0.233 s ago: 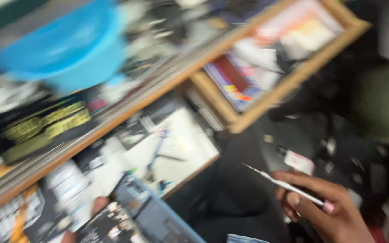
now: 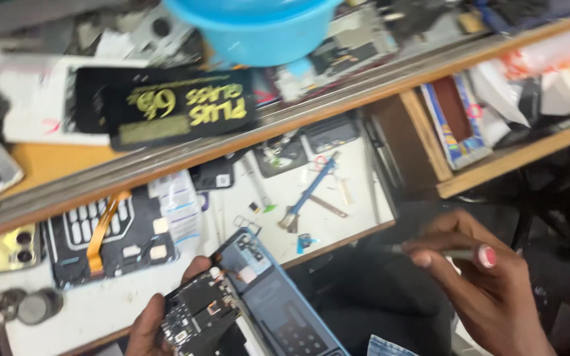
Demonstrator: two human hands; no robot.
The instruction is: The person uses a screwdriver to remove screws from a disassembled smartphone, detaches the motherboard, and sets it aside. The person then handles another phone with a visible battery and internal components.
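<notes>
My left hand (image 2: 150, 326) grips the opened phone (image 2: 245, 300) from below, thumb pressed against its upper edge, so the exposed circuit board faces up at me and the back stays steady. The phone sits low in view, just off the front edge of the white work tray (image 2: 357, 217), over my lap rather than on the surface; I judge that keeps it near my eyes and free to tilt. My right hand (image 2: 479, 280) is well apart from it, out to the right, fingers pinched shut on a thin metal tool (image 2: 430, 252) whose tip points left toward the phone. On the tray lie a blue-handled brush (image 2: 308, 194), small loose parts and a dark phone panel with an orange flex cable (image 2: 103, 231), all within reach of either hand. A yellow phone back with 2 camera rings (image 2: 4, 249) rests at the left. Above, on the wooden bench edge (image 2: 186, 155), a black box (image 2: 179, 109) and a blue bowl (image 2: 258, 29) stand clear of the working area.
</notes>
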